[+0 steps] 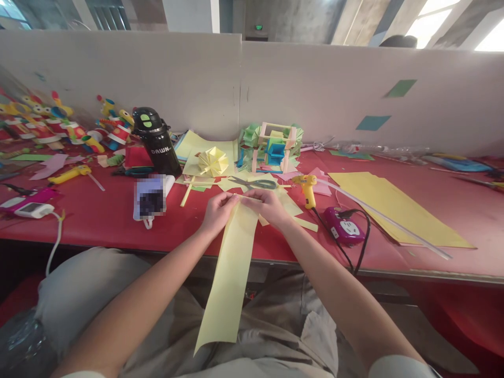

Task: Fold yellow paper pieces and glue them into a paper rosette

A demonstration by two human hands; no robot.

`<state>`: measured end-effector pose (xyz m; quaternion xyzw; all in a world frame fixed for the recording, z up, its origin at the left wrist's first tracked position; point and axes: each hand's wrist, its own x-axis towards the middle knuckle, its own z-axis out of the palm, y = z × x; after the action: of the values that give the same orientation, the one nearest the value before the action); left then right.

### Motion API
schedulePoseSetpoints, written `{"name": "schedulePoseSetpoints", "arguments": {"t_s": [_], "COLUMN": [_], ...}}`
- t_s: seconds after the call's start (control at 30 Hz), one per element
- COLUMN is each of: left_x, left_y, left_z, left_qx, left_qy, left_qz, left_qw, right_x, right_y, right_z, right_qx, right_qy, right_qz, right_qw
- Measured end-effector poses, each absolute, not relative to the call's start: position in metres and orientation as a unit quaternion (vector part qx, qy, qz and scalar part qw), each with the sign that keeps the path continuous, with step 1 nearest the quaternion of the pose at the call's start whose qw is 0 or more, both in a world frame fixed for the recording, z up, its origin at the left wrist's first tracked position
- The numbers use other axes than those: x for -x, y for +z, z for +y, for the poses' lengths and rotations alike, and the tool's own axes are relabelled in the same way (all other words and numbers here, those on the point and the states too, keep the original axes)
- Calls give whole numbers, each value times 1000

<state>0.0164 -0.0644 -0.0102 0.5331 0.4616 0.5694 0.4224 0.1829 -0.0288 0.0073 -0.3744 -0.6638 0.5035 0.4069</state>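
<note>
A long strip of pale yellow paper hangs from my fingers over the table's front edge, down toward my lap. My left hand pinches its top left corner, and my right hand grips the top right side. Both sets of fingers meet along the upper end, which looks folded over. Just beyond my hands lie scissors on yellow paper scraps. A pleated yellow paper rosette stands behind them, near a rolled yellow paper stick.
A yellow glue gun and a purple power socket with cables sit at right, beside large yellow sheets. A black bottle, a phone and another glue gun are left. A green-blue paper model stands behind.
</note>
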Motion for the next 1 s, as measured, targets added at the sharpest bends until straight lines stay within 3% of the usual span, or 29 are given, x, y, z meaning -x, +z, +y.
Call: {"name": "schedulePoseSetpoints", "arguments": {"t_s": [1.0], "left_x": [-17], "left_y": [-11], "left_z": [-66], "left_qx": [-607], "left_qy": [524], "left_qz": [492], "left_qw": [339], "right_x": [-187], "right_y": [4], "right_z": [-26], "right_qx": [393], "right_qy": [527], "right_qz": [-641], "right_qw": [395]}}
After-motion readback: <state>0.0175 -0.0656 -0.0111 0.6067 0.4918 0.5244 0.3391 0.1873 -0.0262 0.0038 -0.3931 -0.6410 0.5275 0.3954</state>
